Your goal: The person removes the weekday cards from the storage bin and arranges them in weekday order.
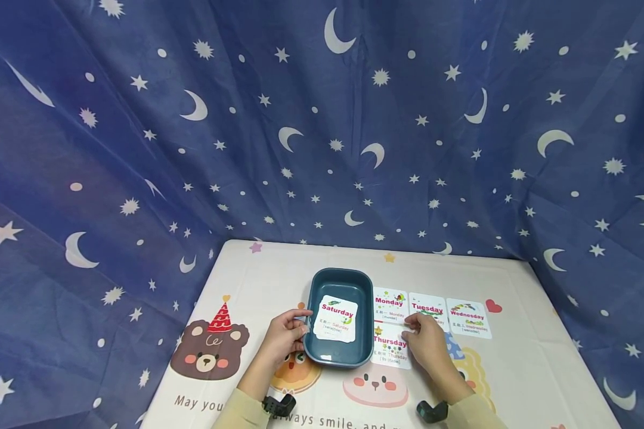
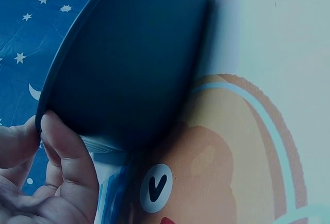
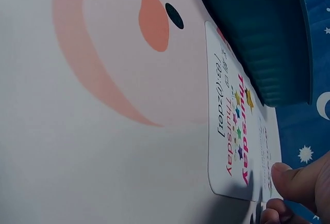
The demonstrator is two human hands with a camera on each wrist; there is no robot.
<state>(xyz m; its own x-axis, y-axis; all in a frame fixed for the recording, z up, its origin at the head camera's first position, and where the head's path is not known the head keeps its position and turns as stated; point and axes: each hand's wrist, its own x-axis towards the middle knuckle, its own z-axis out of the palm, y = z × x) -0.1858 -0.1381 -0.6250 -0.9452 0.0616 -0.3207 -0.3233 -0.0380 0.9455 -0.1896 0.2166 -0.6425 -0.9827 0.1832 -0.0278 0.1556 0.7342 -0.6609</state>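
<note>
Desk (image 1: 542,369) with a cartoon mat carries everything, starry blue curtain (image 1: 139,149) behind. Tray (image 1: 337,280), dark teal, sits mid-desk; left hand (image 1: 284,336) pinches its left rim, thumb and fingers curled on the edge. Cards laid out just right of the tray: Monday (image 1: 389,305), Tuesday (image 1: 428,307), Wednesday (image 1: 468,319) in a row, Thursday (image 1: 389,350) below Monday. Right hand (image 1: 428,341) rests fingertips on the Thursday card's right edge, fingers bent, seemingly setting it down. Saturday card (image 1: 337,319) lies flat in the tray. Judged: four weekdays placed in order, Saturday not yet out; Friday and Sunday not visible.
</note>
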